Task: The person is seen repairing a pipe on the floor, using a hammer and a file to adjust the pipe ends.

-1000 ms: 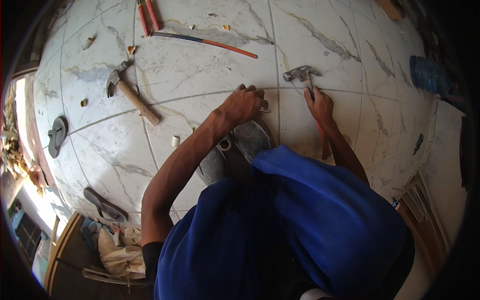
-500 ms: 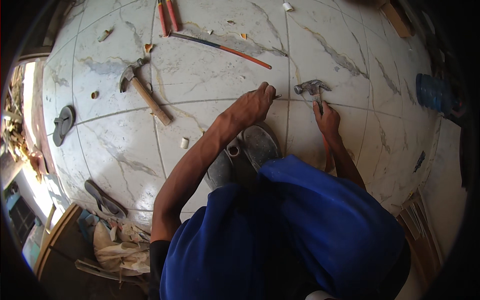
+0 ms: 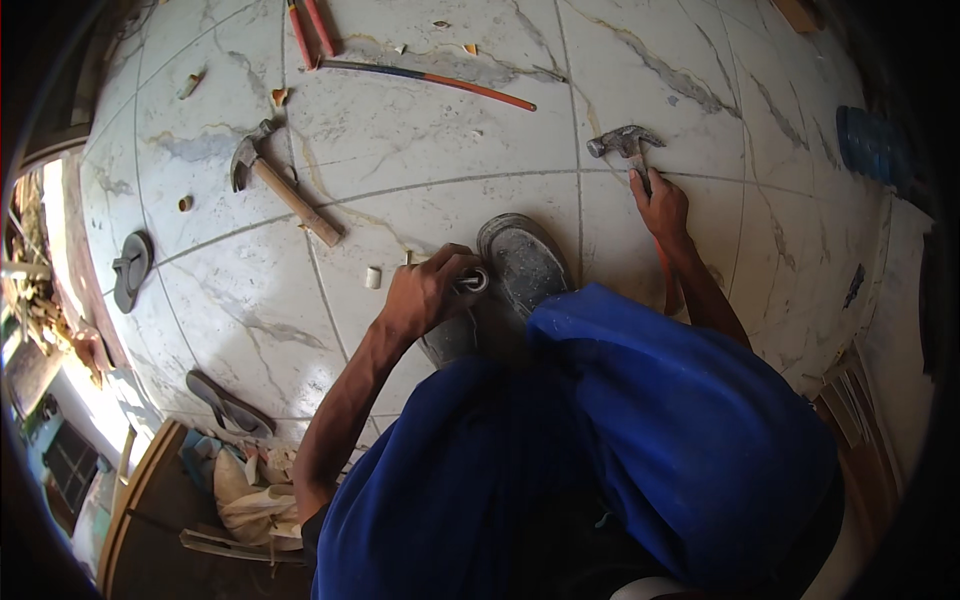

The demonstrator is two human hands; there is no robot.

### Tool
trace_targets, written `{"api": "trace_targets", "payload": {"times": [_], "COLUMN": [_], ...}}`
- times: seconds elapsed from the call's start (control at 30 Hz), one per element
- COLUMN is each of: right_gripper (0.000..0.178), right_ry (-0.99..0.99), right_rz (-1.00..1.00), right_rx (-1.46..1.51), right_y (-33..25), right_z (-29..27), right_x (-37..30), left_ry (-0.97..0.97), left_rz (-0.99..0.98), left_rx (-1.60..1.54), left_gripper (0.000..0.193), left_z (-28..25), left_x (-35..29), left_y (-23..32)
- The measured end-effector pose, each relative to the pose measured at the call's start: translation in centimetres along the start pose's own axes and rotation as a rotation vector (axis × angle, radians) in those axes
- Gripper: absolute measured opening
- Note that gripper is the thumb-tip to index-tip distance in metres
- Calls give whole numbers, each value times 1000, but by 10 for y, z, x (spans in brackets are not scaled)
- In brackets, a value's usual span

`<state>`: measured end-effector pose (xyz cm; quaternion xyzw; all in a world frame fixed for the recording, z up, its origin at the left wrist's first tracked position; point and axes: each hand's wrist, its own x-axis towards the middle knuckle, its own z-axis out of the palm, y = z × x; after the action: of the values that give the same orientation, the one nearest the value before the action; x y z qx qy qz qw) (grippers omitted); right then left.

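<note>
My left hand [image 3: 432, 292] is closed around the round, hollow end of a tube [image 3: 473, 281] standing between my feet. Something thin and shiny shows in the tube's opening; I cannot make out its kind. My right hand [image 3: 664, 212] grips the handle of a claw hammer [image 3: 627, 143], its metal head resting low over the tiles to the right. Both feet wear dusty dark shoes [image 3: 524, 262], the left one partly hidden by my left hand and the tube.
A second claw hammer [image 3: 296, 201] with a wooden handle lies at left. Ahead are an orange-and-black rod [image 3: 440, 78] and red-handled tool [image 3: 312, 30]. White pipe pieces [image 3: 373, 277] and sandals [image 3: 131, 270] lie about. A blue water bottle [image 3: 866, 146] lies far right.
My left hand has come back toward me from ahead of my shoes, bringing a thin metal piece to the tube's opening. My right hand still holds the hammer in nearly the same place.
</note>
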<state>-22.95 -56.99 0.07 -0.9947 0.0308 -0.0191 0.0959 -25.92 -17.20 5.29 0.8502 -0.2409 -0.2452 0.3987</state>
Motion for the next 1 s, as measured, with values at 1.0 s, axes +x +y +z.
{"api": "trace_targets", "payload": {"times": [1.0], "right_gripper": [40], "right_ry": [-141], "right_rz": [14], "right_rx": [16], "right_y": [3], "right_z": [-2], "right_x": [1], "left_ry": [215], "left_rz": [667], "left_rx": [-330], "left_gripper": [38], "left_z": [33], "left_x": [-10], "left_y": [72]}}
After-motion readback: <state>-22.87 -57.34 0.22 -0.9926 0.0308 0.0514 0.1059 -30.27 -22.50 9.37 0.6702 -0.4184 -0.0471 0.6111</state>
